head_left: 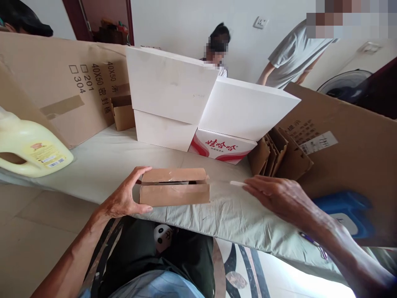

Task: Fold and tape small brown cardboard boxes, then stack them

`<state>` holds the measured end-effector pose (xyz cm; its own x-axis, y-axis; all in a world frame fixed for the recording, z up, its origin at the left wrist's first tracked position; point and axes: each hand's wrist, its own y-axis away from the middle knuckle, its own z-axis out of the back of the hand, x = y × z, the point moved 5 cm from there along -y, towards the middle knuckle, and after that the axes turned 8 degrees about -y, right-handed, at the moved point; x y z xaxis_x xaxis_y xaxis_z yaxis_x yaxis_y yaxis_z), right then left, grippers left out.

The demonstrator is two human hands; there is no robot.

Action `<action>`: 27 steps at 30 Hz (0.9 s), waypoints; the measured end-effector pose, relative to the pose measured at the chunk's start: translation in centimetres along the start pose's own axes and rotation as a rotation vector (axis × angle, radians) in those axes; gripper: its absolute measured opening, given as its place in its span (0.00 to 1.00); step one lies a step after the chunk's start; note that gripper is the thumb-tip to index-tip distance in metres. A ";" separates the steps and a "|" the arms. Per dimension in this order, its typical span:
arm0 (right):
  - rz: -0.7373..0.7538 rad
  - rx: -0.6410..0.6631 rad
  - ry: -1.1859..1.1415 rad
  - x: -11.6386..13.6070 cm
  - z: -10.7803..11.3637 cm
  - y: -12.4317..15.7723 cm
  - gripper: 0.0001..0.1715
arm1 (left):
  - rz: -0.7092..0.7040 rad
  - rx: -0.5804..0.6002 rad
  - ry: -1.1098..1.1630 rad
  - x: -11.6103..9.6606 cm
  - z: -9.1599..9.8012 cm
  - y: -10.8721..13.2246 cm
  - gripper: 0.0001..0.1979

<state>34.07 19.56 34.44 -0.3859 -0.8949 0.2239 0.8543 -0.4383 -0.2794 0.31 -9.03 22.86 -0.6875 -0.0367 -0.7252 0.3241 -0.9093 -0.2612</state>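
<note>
A small brown cardboard box (174,187) lies at the near edge of a cloth-covered surface (102,165), its top flaps nearly closed. My left hand (125,195) grips the box's left end, thumb below and fingers curled over the top. My right hand (274,195) hovers just right of the box, fingers together around a thin whitish strip (238,183) that points toward the box.
Two white boxes (169,85) and a red-and-white printed carton (221,145) stand behind. Folded flat cartons (277,155), large cardboard sheets (347,145), a yellow jug (31,151) and a blue item (347,209) lie around. Two other people stand by the far wall.
</note>
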 end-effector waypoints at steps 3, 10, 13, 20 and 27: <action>-0.131 -0.087 -0.029 -4.4 -3.1 2.3 0.27 | 0.011 0.036 0.059 0.1 0.5 0.0 0.53; -0.280 -0.183 -0.169 -7.2 -17.7 6.7 0.25 | 0.109 0.021 -0.006 -1.3 1.9 -1.9 0.31; -0.255 -0.224 -0.223 -6.6 -19.0 6.7 0.24 | 0.140 -0.063 -0.035 -1.6 2.4 -3.1 0.28; 0.025 -0.475 -0.439 0.6 -12.4 1.9 0.17 | 0.088 -0.211 -0.063 -1.7 2.5 -5.1 0.27; 0.308 -0.265 -0.416 9.4 -8.6 -2.1 0.26 | 0.064 -0.240 -0.120 -1.3 2.5 -5.8 0.27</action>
<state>25.66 11.36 29.13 0.0814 -0.9000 0.4283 0.7687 -0.2168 -0.6017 -2.29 -4.69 26.90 -0.7279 -0.1530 -0.6684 0.5046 -0.7795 -0.3711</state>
